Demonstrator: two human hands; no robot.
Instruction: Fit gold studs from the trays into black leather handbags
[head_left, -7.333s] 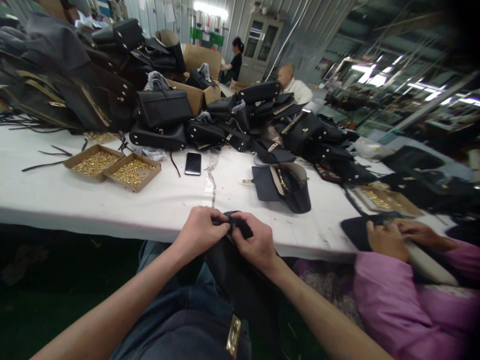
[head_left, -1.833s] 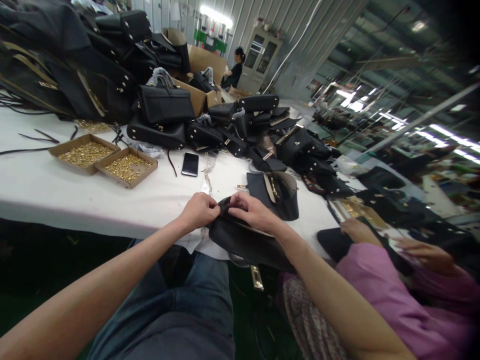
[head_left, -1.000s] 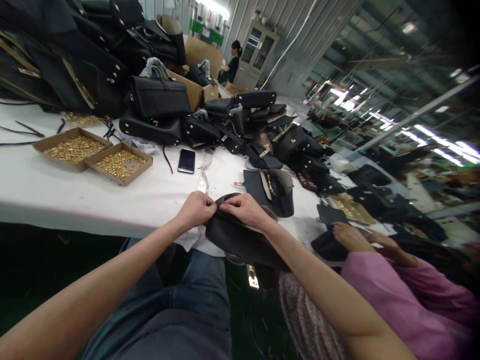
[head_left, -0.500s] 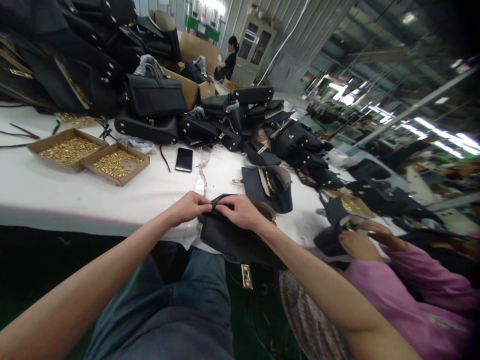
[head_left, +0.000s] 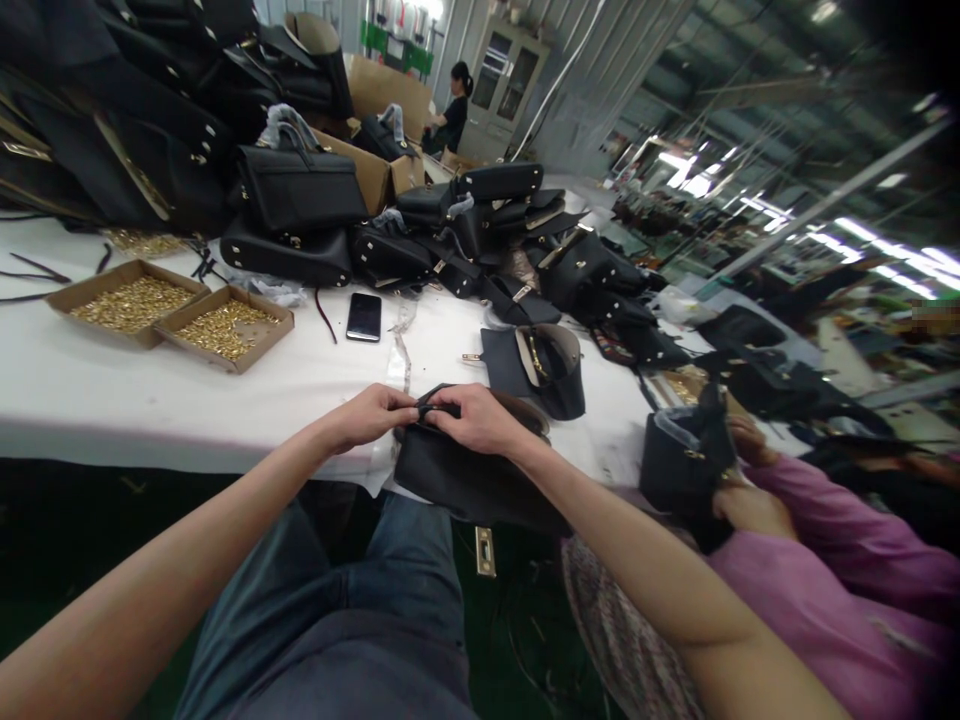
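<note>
A black, beige-lined bag [head_left: 472,478] lies over the edge of the white table [head_left: 172,400], its gold plate [head_left: 485,552] hanging below.

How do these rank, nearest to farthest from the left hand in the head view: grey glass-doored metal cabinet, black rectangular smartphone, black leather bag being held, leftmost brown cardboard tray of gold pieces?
1. Black leather bag: at the left hand's fingertips.
2. Black smartphone: on the white-covered table, beyond the hand.
3. Leftmost cardboard tray: on the table's left side.
4. Grey cabinet: in the background.
</note>
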